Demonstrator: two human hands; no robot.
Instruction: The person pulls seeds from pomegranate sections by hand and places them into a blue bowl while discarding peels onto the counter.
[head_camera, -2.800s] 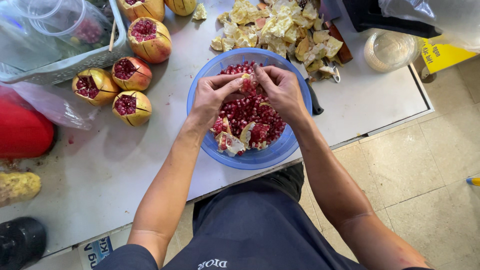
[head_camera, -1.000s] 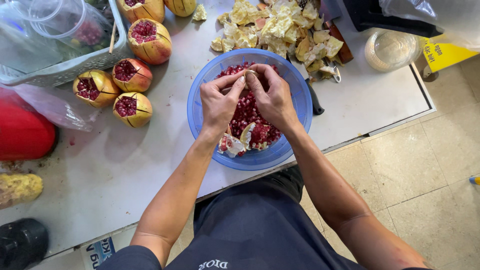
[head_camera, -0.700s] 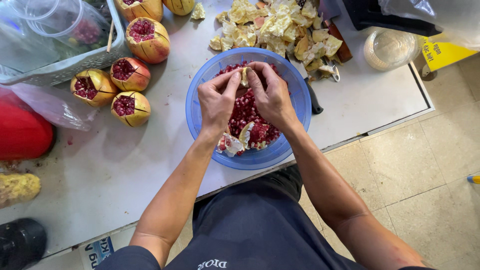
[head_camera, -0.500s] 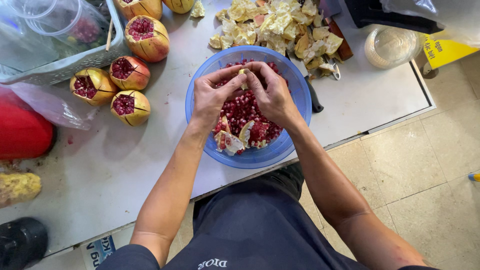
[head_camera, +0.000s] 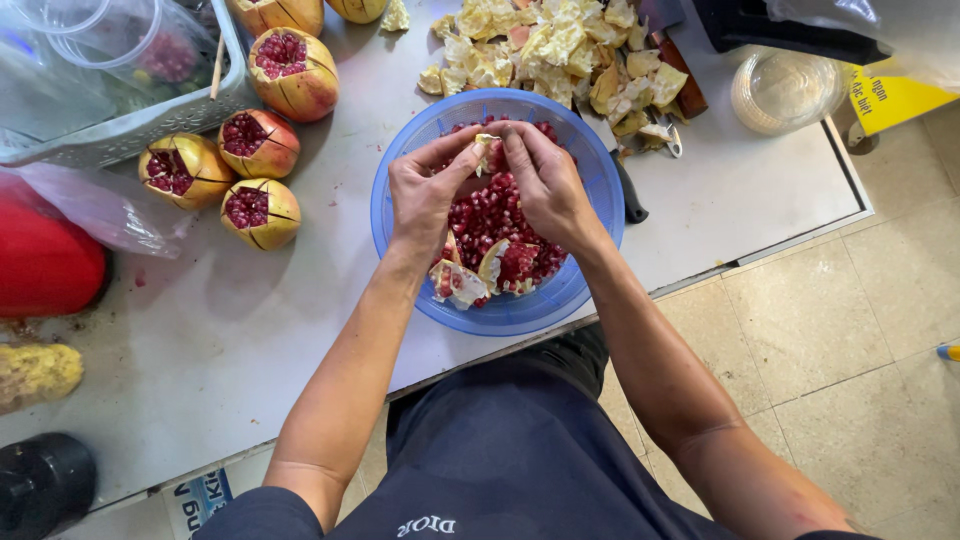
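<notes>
- since the earlier frames both hands have stayed over the blue bowl, the fingers drawing closer together at its far side around a pale scrap of pomegranate piece.
- left hand is curled narrow, thumb and forefinger pinching the pomegranate piece from the left.
- right hand is curled narrow too, fingertips pinching the same piece from the right; the two hands touch at the fingertips.
- inside the bowl lie red seeds, with pale pith bits at its near side.
- left of the bowl, three cut-open pomegranates sit near each other on the white table, a fourth one further back.
- behind the bowl, a heap of yellowish peel scraps.
- just right of the bowl, a dark knife handle pokes out from beside the rim.
- far right of the bowl, a clear round lid.
- far left of the bowl, a grey basket holding clear plastic cups.
</notes>
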